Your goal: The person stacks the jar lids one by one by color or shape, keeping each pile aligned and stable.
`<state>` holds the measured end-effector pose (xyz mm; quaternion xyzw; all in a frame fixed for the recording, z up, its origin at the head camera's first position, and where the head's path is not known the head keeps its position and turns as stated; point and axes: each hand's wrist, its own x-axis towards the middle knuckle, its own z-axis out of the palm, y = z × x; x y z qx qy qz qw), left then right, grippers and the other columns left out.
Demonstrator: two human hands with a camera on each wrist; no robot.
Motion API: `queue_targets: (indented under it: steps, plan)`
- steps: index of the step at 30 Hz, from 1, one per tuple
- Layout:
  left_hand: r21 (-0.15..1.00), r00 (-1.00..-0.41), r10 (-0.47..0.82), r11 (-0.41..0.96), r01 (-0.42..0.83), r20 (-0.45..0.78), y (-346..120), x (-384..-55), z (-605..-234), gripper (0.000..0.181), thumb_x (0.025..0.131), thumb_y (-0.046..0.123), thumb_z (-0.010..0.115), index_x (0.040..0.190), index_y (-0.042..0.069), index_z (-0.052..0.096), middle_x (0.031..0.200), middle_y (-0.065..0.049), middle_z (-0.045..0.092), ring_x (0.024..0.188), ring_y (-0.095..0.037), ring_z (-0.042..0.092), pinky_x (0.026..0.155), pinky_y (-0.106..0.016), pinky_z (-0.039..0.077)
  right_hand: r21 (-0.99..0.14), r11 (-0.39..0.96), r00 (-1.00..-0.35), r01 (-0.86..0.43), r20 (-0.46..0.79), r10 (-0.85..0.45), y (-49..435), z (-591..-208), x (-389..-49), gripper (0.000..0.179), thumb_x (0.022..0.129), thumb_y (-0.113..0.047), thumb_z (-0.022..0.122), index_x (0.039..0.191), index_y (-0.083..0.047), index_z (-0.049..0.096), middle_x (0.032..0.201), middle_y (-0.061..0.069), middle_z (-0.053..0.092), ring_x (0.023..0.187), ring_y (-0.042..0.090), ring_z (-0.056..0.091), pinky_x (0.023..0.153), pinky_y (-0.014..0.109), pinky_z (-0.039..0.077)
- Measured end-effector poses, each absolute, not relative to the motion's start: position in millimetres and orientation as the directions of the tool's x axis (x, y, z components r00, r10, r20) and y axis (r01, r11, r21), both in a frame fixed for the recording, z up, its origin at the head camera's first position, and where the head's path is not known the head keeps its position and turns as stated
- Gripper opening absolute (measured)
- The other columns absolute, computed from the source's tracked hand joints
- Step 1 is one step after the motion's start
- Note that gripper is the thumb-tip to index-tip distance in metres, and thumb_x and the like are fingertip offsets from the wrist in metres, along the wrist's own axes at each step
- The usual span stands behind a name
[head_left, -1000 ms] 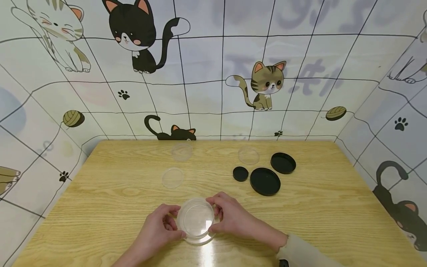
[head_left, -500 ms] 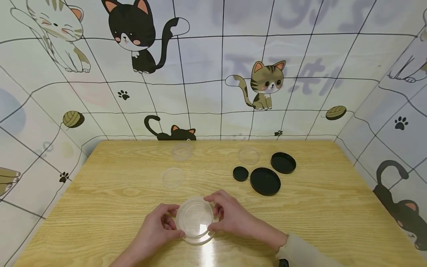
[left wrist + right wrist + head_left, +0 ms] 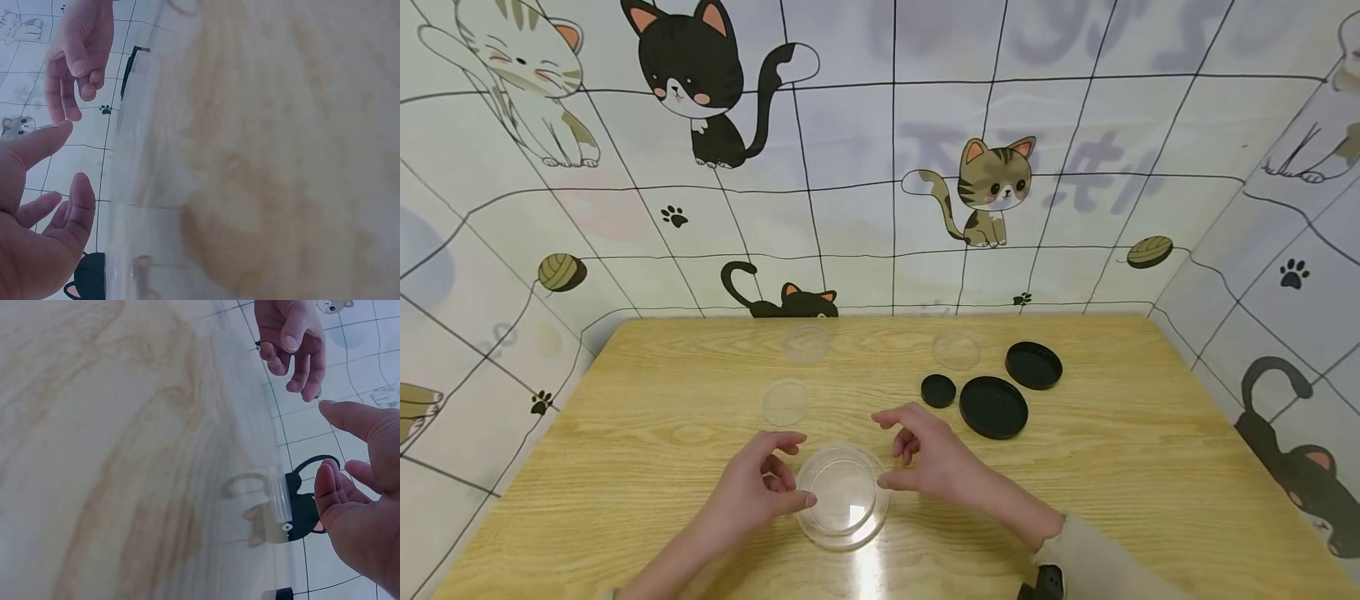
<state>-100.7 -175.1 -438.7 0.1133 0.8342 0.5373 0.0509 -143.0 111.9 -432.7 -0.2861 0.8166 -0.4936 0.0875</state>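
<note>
A clear round dish [image 3: 838, 493] lies on the table near its front, with what looks like a slightly wider clear round piece beneath it, showing along its lower right. My left hand [image 3: 751, 483] hovers at the dish's left side, thumb tip over the rim and fingers loosely bent. On the other side my right hand [image 3: 934, 457] is raised by the upper right rim, thumb and index finger spread apart. Neither hand holds anything. Both wrist views show the left hand [image 3: 47, 225] and right hand [image 3: 369, 494] facing each other with relaxed fingers.
Three faint clear discs lie farther back: one disc [image 3: 786, 402] at mid left, another [image 3: 808, 343] behind it, a third [image 3: 957, 349] to the right. Two wide black lids [image 3: 994, 407] and a small black lid [image 3: 938, 390] sit right of centre. A cat-print wall [image 3: 850, 217] borders the table.
Both hands have let go of the clear dish and lifted off its rim, the right one moving up and right. The dish now rests on the wider clear piece.
</note>
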Motion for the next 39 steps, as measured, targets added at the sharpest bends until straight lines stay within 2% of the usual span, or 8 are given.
queue_targets:
  steps: [4, 8, 15, 23, 30, 39]
  plan:
    - [0.907, -0.968, 0.247, 0.397, 0.141, 0.042, -170.8, -110.2, -432.2, 0.07, 0.071, 0.0, 0.092, 0.133, 0.001, 0.059, 0.12, -0.021, 0.054, 0.075, -0.016, 0.064, 0.067, -0.026, 0.055, -0.858, 0.335, -0.827, -0.389, 0.165, -0.537, 114.6, -427.4, -148.8, 0.066, 0.08, -0.002, 0.088, 0.139, -0.003, 0.058, 0.123, 0.019, 0.057, 0.086, 0.028, 0.06, 0.075, 0.035, 0.056]
    - [0.924, -0.96, 0.266, 0.34, 0.172, 0.081, -168.7, -121.7, -429.4, 0.07, 0.072, -0.004, 0.09, 0.134, 0.001, 0.058, 0.121, -0.023, 0.051, 0.077, -0.016, 0.065, 0.07, -0.028, 0.058, -0.851, 0.334, -0.831, -0.406, 0.191, -0.522, 115.9, -422.4, -155.1, 0.068, 0.081, -0.003, 0.087, 0.141, -0.003, 0.057, 0.127, 0.02, 0.057, 0.088, 0.031, 0.06, 0.076, 0.037, 0.056]
    - [0.942, -0.946, 0.277, 0.238, 0.235, 0.165, -179.8, -140.2, -421.9, 0.07, 0.076, -0.007, 0.086, 0.137, 0.004, 0.055, 0.123, -0.026, 0.048, 0.079, -0.016, 0.065, 0.072, -0.028, 0.059, -0.859, 0.367, -0.874, -0.357, 0.169, -0.456, 122.6, -415.5, -174.7, 0.068, 0.084, -0.007, 0.085, 0.144, -0.004, 0.054, 0.125, 0.015, 0.058, 0.088, 0.024, 0.061, 0.077, 0.031, 0.054]
    - [0.933, -0.963, 0.213, 0.282, 0.224, 0.167, -197.2, -152.9, -411.9, 0.069, 0.079, -0.005, 0.085, 0.14, 0.002, 0.053, 0.12, -0.016, 0.051, 0.079, -0.015, 0.066, 0.07, -0.026, 0.057, -0.865, 0.378, -0.89, -0.331, 0.153, -0.43, 134.8, -418.0, -192.3, 0.068, 0.087, -0.01, 0.083, 0.148, -0.005, 0.051, 0.13, 0.019, 0.056, 0.089, 0.02, 0.059, 0.079, 0.03, 0.052]
    - [0.928, -0.977, 0.175, 0.33, 0.175, 0.122, -211.5, -162.2, -416.8, 0.068, 0.082, 0.002, 0.086, 0.141, 0.005, 0.054, 0.125, -0.022, 0.05, 0.081, -0.014, 0.066, 0.068, -0.026, 0.055, -0.852, 0.407, -0.897, -0.329, 0.146, -0.418, 143.1, -422.1, -203.3, 0.071, 0.088, -0.011, 0.082, 0.15, -0.004, 0.048, 0.131, 0.02, 0.055, 0.088, 0.018, 0.06, 0.077, 0.031, 0.053]
    - [0.932, -0.988, 0.12, 0.339, 0.131, 0.096, -226.2, -180.1, -423.7, 0.067, 0.084, 0.007, 0.085, 0.143, 0.006, 0.053, 0.128, -0.021, 0.05, 0.082, -0.011, 0.066, 0.066, -0.025, 0.053, -0.857, 0.401, -0.901, -0.323, 0.149, -0.407, 141.0, -424.9, -217.1, 0.071, 0.088, -0.009, 0.082, 0.149, -0.003, 0.048, 0.13, 0.021, 0.054, 0.09, 0.021, 0.06, 0.079, 0.033, 0.053]
